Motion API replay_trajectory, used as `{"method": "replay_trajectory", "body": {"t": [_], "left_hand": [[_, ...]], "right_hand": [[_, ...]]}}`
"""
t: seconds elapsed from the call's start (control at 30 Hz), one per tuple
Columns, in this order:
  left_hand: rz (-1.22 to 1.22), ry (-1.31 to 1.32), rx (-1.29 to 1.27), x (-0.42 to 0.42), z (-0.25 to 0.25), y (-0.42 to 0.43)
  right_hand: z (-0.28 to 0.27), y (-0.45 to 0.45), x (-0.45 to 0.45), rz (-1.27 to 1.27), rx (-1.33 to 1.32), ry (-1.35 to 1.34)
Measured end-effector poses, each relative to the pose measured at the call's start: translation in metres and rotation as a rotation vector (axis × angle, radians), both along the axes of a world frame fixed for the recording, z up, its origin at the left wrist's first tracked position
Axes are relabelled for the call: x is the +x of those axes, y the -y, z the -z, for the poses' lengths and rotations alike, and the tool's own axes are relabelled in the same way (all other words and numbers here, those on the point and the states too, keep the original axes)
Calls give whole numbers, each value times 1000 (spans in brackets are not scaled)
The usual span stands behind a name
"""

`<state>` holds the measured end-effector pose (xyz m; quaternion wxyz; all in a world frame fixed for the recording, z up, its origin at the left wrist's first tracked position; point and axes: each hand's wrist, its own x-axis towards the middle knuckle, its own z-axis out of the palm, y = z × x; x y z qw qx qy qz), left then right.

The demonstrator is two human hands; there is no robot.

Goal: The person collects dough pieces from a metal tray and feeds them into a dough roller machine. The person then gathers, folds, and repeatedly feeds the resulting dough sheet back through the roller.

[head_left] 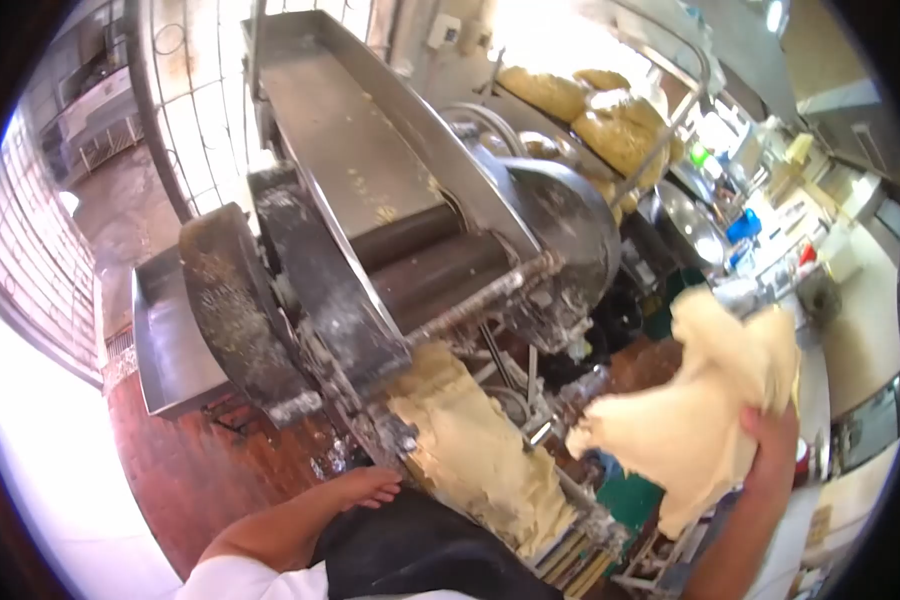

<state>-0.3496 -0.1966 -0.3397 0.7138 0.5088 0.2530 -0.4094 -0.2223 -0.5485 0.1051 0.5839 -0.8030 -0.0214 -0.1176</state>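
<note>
My right hand [770, 432] grips a large, floppy piece of pale dough [690, 410], held up at the right with its ragged lobes spreading left and upward. My left hand [368, 487] is in front of the dark apron [410, 550], fingers loosely extended and nothing visible in them. Beside it, a thick slab of dough [475, 440] lies below the rollers [440, 265] of a floury metal dough sheeter [370, 150]. Dough crumbs are scattered on the sheeter's sloping metal tray.
Yellowish, plastic-covered masses [620, 120] sit behind the sheeter. A metal tray [170, 335] stands at its left above the red floor [160, 450]. A green bin-like object [630, 500] is below the raised dough. Counters with assorted items line the right side.
</note>
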Motion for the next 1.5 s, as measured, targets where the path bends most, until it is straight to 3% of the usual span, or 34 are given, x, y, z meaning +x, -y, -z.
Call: {"method": "replay_trajectory", "body": {"t": [0.13, 0.23, 0.3, 0.37, 0.4, 0.43, 0.47, 0.5, 0.57, 0.63, 0.7, 0.77, 0.8, 0.87, 0.9, 0.97, 1.0, 1.13, 1.17, 1.2, 1.27, 1.3, 1.33, 1.37, 1.4, 1.47, 1.5], "left_hand": [[-251, -107, -8, -25, 26, -48], [-343, -184, -10, -32, 29, -69], [-365, -170, -15, -36, 36, -81], [-377, -148, -1, -37, 24, -91], [-375, -134, 16, -36, 5, -98], [-370, -120, 37, -37, -6, -105], [-381, -123, 57, -38, -6, -112], [-390, -127, 72, -40, -3, -118], [-355, -96, 105, -43, 16, -124], [-247, -31, 161, -45, 35, -138], [-70, 512, 310, -45, 29, -131], [13, 557, 324, -37, 12, -117], [-4, 329, 288, -28, 5, -107], [186, 222, 277, -25, 7, -99], [384, 345, 289, -23, 9, -99], [626, 459, 290, -11, -44, -85], [671, 445, 279, 3, -123, -68], [736, 483, -56, 61, -320, -86], [643, 657, -41, 77, -359, -95], [414, 803, 7, 88, -369, -112], [146, 1156, 413, 139, -407, -127], [1, 1210, 731, 169, -423, -131], [-244, 1207, 830, 213, -423, -150], [-330, 1209, 882, 249, -430, -163], [-393, 1239, 969, 287, -425, -183], [-180, 1218, 1436, 350, -412, -226], [-118, 1217, 1661, 397, -380, -273]], "right_hand": [[-66, -147, 101, -409, 97, 17], [-71, -265, 186, -750, 408, -48], [-44, -346, 216, -654, 535, -140], [32, -417, 265, -665, 774, -305], [67, -440, 260, -550, 658, -271], [91, -448, 246, -551, 549, -437], [114, -451, 245, -472, 227, -522], [123, -448, 238, -413, 88, -501], [119, -417, 227, -529, -111, -128], [122, -374, 240, -545, -76, 180], [101, -307, 229, -533, -9, 99], [87, -238, 211, -430, 75, 56], [92, -200, 205, -346, 116, 28], [112, -123, 190, -205, 248, -93], [130, -86, 175, -160, 345, -180], [168, -29, 134, 30, 430, -345], [203, 4, 116, 80, 470, -395], [314, 78, 32, 314, 731, -599], [338, 82, 11, 346, 764, -624], [358, 83, -6, 383, 796, -644], [387, 69, -28, 313, 768, -629], [384, 52, -34, 318, 687, -686], [379, 33, -35, 317, 605, -743], [371, 18, -35, 298, 562, -753], [360, 2, -35, 272, 520, -764], [353, -17, -30, 205, 406, -753], [358, -18, -31, 173, 334, -731]]}}
